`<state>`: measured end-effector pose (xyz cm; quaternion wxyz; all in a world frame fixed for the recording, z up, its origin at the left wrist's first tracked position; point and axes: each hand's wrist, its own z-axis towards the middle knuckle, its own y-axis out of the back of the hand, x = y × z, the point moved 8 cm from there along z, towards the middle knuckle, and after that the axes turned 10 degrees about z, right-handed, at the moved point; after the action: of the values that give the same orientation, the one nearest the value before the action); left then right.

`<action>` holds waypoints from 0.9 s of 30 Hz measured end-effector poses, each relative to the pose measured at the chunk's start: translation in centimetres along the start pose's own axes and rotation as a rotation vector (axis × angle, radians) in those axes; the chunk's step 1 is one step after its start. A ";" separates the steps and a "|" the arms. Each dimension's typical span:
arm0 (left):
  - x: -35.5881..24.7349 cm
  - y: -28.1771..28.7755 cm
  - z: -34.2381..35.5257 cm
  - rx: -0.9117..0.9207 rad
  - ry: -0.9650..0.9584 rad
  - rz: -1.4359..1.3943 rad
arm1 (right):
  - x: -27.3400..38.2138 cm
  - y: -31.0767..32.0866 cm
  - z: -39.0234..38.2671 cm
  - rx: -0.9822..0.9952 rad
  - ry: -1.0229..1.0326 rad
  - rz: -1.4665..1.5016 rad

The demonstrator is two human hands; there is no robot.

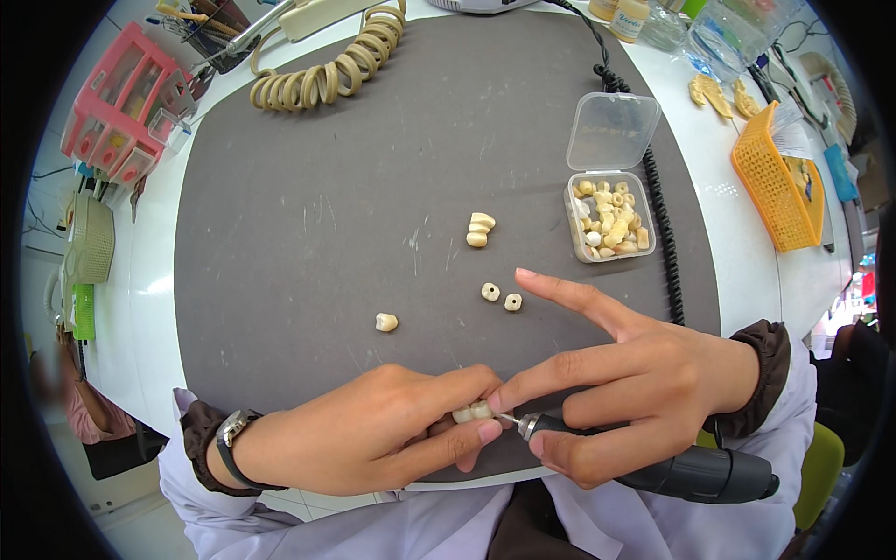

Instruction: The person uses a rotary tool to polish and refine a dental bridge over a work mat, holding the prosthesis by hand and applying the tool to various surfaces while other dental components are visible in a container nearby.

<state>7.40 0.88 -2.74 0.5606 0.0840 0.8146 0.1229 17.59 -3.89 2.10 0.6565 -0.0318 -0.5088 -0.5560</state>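
Note:
My left hand (373,429) pinches a small cream dental crown piece (472,411) between thumb and fingers at the near edge of the grey mat (373,187). My right hand (635,383) grips a dark rotary handpiece (681,467), its thin bur tip touching the piece; the index finger sticks out over the mat. Loose on the mat lie a single crown (385,322), two small ring-like crowns (501,297) and a bridge of joined crowns (480,230).
A clear plastic box (609,217) of several cream crowns stands open at the right, beside a black coiled cord (658,224). An orange basket (779,187), a pink organiser (117,103), a beige coiled hose (327,75) and bottles ring the white bench.

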 end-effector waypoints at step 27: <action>-0.2 0.1 0.1 -0.008 -0.002 0.005 | 0.0 0.1 0.0 -0.005 -0.002 -0.017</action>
<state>7.53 0.87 -2.52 0.5615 0.0839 0.8132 0.1277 17.65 -3.88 2.18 0.6512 -0.0295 -0.5082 -0.5628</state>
